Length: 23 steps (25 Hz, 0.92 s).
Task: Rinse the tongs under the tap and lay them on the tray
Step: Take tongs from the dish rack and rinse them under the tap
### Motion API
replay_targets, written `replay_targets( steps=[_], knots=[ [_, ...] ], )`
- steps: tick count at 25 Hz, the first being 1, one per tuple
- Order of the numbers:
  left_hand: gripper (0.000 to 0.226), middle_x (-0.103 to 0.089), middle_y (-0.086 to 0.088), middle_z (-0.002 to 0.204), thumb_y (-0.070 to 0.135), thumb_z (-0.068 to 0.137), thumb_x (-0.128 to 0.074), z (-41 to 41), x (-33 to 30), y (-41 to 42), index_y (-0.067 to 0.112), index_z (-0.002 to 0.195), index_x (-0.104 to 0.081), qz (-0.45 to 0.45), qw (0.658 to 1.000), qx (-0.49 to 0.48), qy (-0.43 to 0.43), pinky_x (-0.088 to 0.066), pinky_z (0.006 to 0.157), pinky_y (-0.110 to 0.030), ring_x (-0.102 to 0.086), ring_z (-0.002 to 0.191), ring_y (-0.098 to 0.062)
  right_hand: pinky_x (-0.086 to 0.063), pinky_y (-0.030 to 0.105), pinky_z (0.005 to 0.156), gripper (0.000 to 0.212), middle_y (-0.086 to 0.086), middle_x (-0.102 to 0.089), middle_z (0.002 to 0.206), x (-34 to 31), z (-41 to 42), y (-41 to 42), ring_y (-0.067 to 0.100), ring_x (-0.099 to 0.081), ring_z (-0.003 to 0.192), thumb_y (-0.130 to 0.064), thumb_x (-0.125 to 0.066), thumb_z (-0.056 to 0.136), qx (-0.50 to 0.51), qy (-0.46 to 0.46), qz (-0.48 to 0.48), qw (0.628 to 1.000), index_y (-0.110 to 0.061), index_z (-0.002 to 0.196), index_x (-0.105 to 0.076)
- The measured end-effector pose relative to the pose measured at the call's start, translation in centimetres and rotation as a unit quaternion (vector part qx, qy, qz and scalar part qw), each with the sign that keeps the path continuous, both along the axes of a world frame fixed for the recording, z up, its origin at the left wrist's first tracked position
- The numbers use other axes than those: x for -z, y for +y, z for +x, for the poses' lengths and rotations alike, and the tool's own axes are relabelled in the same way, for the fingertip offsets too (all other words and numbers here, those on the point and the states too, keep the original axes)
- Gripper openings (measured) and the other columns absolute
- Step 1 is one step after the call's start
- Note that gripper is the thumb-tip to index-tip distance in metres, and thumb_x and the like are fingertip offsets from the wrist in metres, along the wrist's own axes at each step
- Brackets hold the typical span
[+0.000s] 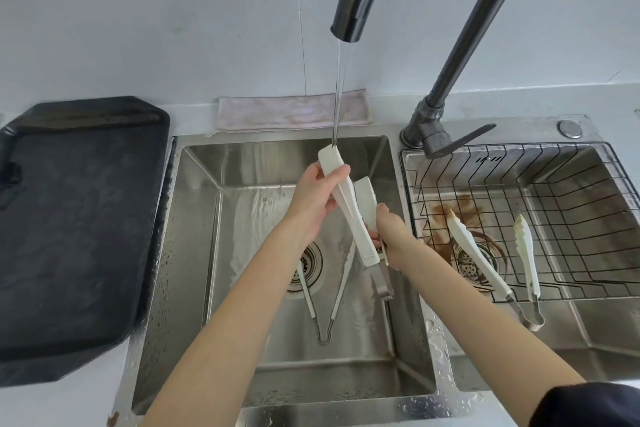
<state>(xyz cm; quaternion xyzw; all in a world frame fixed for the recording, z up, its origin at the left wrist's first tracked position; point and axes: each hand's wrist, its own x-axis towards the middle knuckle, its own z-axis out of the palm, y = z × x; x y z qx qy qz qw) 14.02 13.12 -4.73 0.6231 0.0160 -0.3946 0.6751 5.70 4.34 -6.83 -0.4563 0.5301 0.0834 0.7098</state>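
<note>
White flat-armed tongs [355,218] are held over the left sink basin [194,253], tips up under the running tap [346,24]. The water stream lands on the upper tip. My left hand [313,201] grips the upper arm near that tip. Lower down, my right hand [393,236] holds the tongs close to the metal hinge end. A dark tray [69,218] lies on the counter at the left, with nothing on it.
A second pair of tongs [325,305] lies on the left basin floor by the drain. A third pair of white tongs [498,267] rests in the wire rack [571,218] over the right basin. A folded cloth [291,111] sits behind the sink.
</note>
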Motion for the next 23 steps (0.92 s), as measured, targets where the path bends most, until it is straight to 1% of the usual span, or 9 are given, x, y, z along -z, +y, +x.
replay_targets(
  steps=[2,4,6,7,10,13,18,21,23],
  knots=[
    [0.024,-0.056,0.002,0.088,0.025,0.086,-0.059,0.3,-0.5,-0.7,0.015,0.107,-0.051,0.019,1.000,-0.015,-0.003,-0.048,0.073,-0.025,-0.056,0.085,-0.014,-0.019,0.005,0.025,0.049,-0.006,-0.031,0.018,-0.3,0.1,0.3,0.003,-0.024,0.013,-0.030,-0.019,0.101,0.006,-0.002,0.005,1.000,-0.009,0.065,-0.045],
    [0.015,-0.055,0.001,0.082,0.033,0.087,-0.055,0.5,-1.3,-1.4,0.018,0.092,-0.055,0.041,0.999,-0.035,0.003,-0.048,0.072,-0.025,-0.056,0.080,-0.014,-0.019,0.007,0.026,0.048,-0.006,-0.031,0.018,-0.4,0.3,0.3,0.004,-0.024,0.014,-0.030,-0.019,0.101,0.017,-0.012,0.021,1.000,-0.009,0.065,-0.045],
    [0.021,-0.055,0.000,0.077,0.039,0.089,-0.052,0.8,-1.9,-1.9,0.021,0.079,-0.054,0.046,0.997,-0.055,0.017,-0.048,0.073,-0.027,-0.055,0.072,-0.013,-0.020,0.008,0.027,0.047,-0.006,-0.032,0.019,-0.6,0.3,0.3,0.004,-0.024,0.015,-0.030,-0.020,0.101,0.031,-0.021,0.036,0.999,-0.010,0.066,-0.044],
    [0.022,-0.054,0.000,0.076,0.038,0.089,-0.051,1.0,-2.1,-2.1,0.020,0.077,-0.054,0.038,0.997,-0.059,0.017,-0.047,0.075,-0.030,-0.054,0.071,-0.013,-0.021,0.010,0.028,0.047,-0.006,-0.033,0.020,-0.6,0.2,0.2,0.004,-0.025,0.016,-0.030,-0.020,0.101,0.032,-0.019,0.036,0.999,-0.010,0.066,-0.045],
    [0.015,-0.050,-0.002,0.075,0.024,0.090,-0.053,1.4,-2.7,-1.9,0.014,0.079,-0.053,-0.038,0.997,-0.058,0.039,-0.044,0.080,-0.034,-0.050,0.071,-0.015,-0.025,0.013,0.031,0.044,-0.007,-0.037,0.021,-0.6,0.1,0.1,0.004,-0.028,0.019,-0.030,-0.022,0.100,0.023,-0.006,0.018,1.000,-0.012,0.068,-0.046],
    [0.009,-0.051,-0.004,0.076,0.009,0.090,-0.051,1.8,-3.3,-1.3,0.012,0.082,-0.054,-0.120,0.984,-0.072,0.106,-0.049,0.076,-0.030,-0.052,0.071,-0.016,-0.022,0.008,0.028,0.044,-0.007,-0.036,0.020,-0.9,0.1,0.0,0.003,-0.027,0.016,-0.029,-0.022,0.101,0.042,-0.021,0.028,0.998,-0.010,0.069,-0.045],
    [0.019,-0.052,-0.004,0.081,0.002,0.091,-0.043,1.6,-3.2,-0.6,0.014,0.093,-0.058,-0.200,0.963,-0.086,0.156,-0.046,0.078,-0.030,-0.050,0.074,-0.016,-0.017,0.007,0.027,0.046,-0.006,-0.035,0.023,-1.1,0.5,-0.1,0.005,-0.024,0.017,-0.029,-0.019,0.100,0.049,-0.077,0.065,0.994,-0.010,0.067,-0.044],
    [0.022,-0.055,-0.003,0.082,0.005,0.092,-0.040,2.0,-2.6,0.1,0.017,0.099,-0.057,-0.212,0.957,-0.106,0.166,-0.046,0.070,-0.028,-0.052,0.072,-0.014,-0.021,0.010,0.027,0.042,-0.001,-0.043,0.046,-0.6,1.1,0.2,0.005,-0.028,0.022,-0.031,-0.021,0.100,0.072,-0.117,0.100,0.985,-0.008,0.078,-0.049],
    [0.021,-0.059,0.000,0.087,0.011,0.095,-0.039,2.4,-1.8,0.8,0.016,0.110,-0.052,-0.210,0.950,-0.144,0.182,-0.046,0.068,-0.024,-0.055,0.075,-0.011,-0.024,0.013,0.027,0.037,0.001,-0.040,0.059,-0.6,1.6,0.4,0.005,-0.031,0.026,-0.033,-0.025,0.100,0.097,-0.132,0.116,0.980,-0.008,0.088,-0.050]
  ],
)
